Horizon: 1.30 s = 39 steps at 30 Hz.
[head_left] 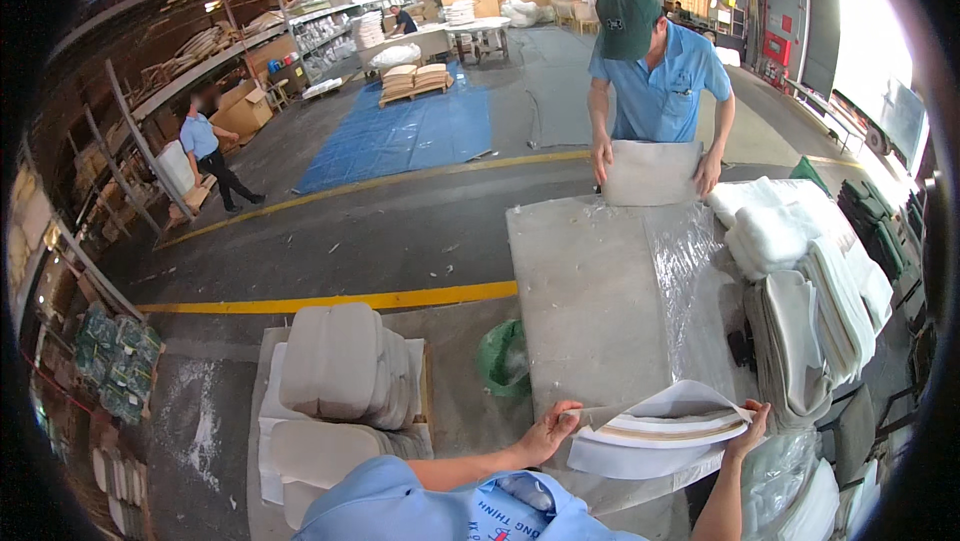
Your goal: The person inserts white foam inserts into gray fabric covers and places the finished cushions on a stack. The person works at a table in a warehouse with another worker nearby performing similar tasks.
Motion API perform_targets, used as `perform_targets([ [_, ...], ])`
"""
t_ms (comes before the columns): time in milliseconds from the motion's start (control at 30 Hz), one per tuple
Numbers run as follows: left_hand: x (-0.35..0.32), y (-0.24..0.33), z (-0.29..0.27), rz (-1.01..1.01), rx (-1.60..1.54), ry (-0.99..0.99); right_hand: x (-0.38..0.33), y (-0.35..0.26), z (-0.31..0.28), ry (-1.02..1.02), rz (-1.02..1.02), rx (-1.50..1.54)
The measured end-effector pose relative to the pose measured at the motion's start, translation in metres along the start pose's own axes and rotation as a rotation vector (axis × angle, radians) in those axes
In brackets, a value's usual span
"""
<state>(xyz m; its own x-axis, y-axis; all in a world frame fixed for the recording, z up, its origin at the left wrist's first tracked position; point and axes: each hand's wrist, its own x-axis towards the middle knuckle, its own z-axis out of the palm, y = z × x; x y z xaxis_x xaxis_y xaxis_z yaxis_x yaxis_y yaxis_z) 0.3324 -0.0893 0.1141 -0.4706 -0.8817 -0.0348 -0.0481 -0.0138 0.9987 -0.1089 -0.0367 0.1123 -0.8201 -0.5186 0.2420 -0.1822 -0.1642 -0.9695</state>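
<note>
Close to my body, over the near end of the table (592,291), a bent bundle of white and grey sheets (655,433) with a tan layer among them spans between my hands. My left hand (550,431) is closed on its left corner, thumb and fingers pinching the edge. At the opposite end, my right hand (746,431) grips the right corner. The sheets bow apart in the middle. Across the table, a co-worker in a blue shirt (665,76) holds a beige-grey rectangular pad (652,173) upright with both hands, its lower edge at the tabletop.
Stacked grey pads (335,361) stand on a pallet at my left. A green bag (503,359) hangs by the table's left edge. Folded white and grey pads (790,341) crowd the right side. Clear plastic film (690,261) covers part of the tabletop. Another person (203,141) stands by the shelving.
</note>
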Motion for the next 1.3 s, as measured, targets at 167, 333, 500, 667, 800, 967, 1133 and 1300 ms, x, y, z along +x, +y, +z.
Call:
perform_targets([
  [167, -0.002, -0.005, -0.012, -0.142, -0.052, -0.059, -0.007, 0.008, 0.010, -0.031, 0.021, 0.068],
  [333, 0.009, -0.011, -0.004, 0.080, -0.091, -0.054, -0.002, 0.004, 0.007, 0.155, 0.300, 0.365],
  [500, 0.014, -0.014, -0.009, -0.049, -0.134, -0.132, -0.013, -0.004, 0.010, 0.190, 0.271, 0.302],
  [667, 0.025, -0.015, -0.043, -0.200, -0.118, -0.312, -0.011, -0.009, 0.013, 0.138, 0.280, 0.278],
  [800, 0.064, 0.040, -0.121, -0.190, 0.045, -0.412, -0.007, -0.006, 0.008, 0.120, 0.273, 0.263],
  [967, 0.114, 0.254, -0.344, -0.051, 0.362, 0.721, -0.008, 0.000, -0.006, 0.049, 0.263, 0.196],
  [1133, 0.100, 0.356, -0.408, 0.207, 0.540, 1.005, -0.010, 0.003, -0.016, 0.078, 0.225, 0.324],
  [1300, 0.139, 0.179, -0.255, 0.045, 0.342, -0.127, 0.006, -0.012, -0.045, 0.125, 0.102, 0.354],
])
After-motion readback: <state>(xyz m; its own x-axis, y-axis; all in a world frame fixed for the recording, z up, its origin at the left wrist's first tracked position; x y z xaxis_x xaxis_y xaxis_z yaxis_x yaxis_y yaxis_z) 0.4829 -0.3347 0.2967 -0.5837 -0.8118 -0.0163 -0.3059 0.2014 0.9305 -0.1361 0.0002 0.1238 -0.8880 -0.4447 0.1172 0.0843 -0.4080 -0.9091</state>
